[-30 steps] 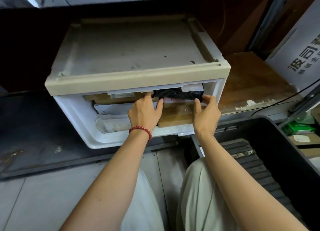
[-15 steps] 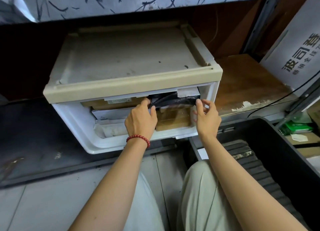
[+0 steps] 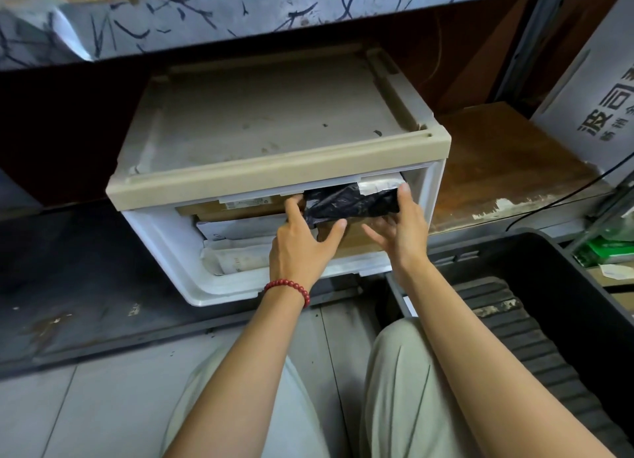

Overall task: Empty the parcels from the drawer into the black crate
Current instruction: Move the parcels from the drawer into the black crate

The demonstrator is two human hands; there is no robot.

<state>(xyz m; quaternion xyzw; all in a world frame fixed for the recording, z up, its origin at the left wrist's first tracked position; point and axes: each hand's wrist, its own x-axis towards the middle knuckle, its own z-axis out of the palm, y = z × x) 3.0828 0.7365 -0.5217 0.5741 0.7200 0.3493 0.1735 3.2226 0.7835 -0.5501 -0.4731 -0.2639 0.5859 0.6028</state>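
Mid-frame, left hand (image 3: pixel 302 248) and right hand (image 3: pixel 403 233) grip black parcel (image 3: pixel 350 203) ends, rear hidden in drawer (image 3: pixel 161 241), black crate (image 3: pixel 590 306) cropped right.

1. Both bare arms stretch forward, side by side.
2. Left hand (image 3: pixel 302 248) pinches the black parcel (image 3: pixel 350 203) at its left end, thumb underneath.
3. Right hand (image 3: pixel 403 231) grips its right end, fingers on top.

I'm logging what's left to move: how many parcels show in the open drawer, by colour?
Black parcel: 1
Brown parcels: 2
White parcels: 2
Total: 5 in view. The pale patch above the black one may be its label, so it is not counted.
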